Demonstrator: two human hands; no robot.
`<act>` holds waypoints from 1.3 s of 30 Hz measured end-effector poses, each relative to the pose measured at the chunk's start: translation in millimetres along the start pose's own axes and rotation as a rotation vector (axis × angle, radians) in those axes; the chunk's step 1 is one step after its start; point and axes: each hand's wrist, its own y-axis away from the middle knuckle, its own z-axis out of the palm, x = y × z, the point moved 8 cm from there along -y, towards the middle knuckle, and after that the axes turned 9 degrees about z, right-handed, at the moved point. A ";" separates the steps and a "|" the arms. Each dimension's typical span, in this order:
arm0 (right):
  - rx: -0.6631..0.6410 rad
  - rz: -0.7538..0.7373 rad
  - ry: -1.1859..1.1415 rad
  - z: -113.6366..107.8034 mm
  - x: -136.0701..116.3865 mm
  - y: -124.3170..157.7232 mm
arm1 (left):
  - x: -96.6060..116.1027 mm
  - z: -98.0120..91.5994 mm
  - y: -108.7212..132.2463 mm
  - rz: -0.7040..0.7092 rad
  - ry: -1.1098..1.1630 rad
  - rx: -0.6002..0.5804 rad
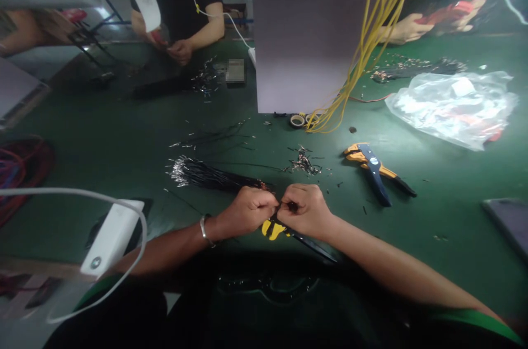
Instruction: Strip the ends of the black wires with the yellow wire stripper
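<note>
- One white power bank (111, 239) lies at the bench's near left edge, with one white cable looped from it; one coil of red cable (20, 167) is cut off by the left edge
- One bundle of black wires (214, 177) lies left of the bench's middle; its bare ends fan out leftward, and its right end disappears behind the left hand; the strands are too many to count
- The left hand (247, 210) is balled shut with fingertips pinched; the right hand (303, 208) is closed likewise and touches it knuckle to knuckle near the near edge; the small dark thing pinched between them cannot be made out
- There are two stripping tools; the yellow-and-black tool (274, 229) lies under both hands, mostly hidden; the blue-and-orange tool (373, 170) lies free to the right
- One heap of wire scraps (304, 163) sits just beyond the right hand
- One plastic bag (454, 104) lies toward the far right corner, its contents blurred; one dark flat device (509, 222) is cut off by the right edge
</note>
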 end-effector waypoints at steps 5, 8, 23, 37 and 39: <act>-0.034 0.035 -0.041 1.4 3.5 -1.4 | -4.5 1.2 1.7 -0.045 0.041 -0.014; -0.073 0.042 -0.084 3.3 5.2 -2.9 | -9.6 2.3 2.7 -0.108 0.088 -0.026; -0.202 0.121 -0.174 6.8 12.9 -4.0 | -12.6 -7.0 -0.3 -0.180 0.071 0.014; -0.235 0.412 -0.345 12.4 34.7 -3.9 | -0.9 -5.5 -0.3 -0.036 -0.044 -0.006; -0.260 0.508 -0.420 17.1 42.6 -1.2 | -0.9 -5.4 -0.8 -0.047 -0.029 -0.011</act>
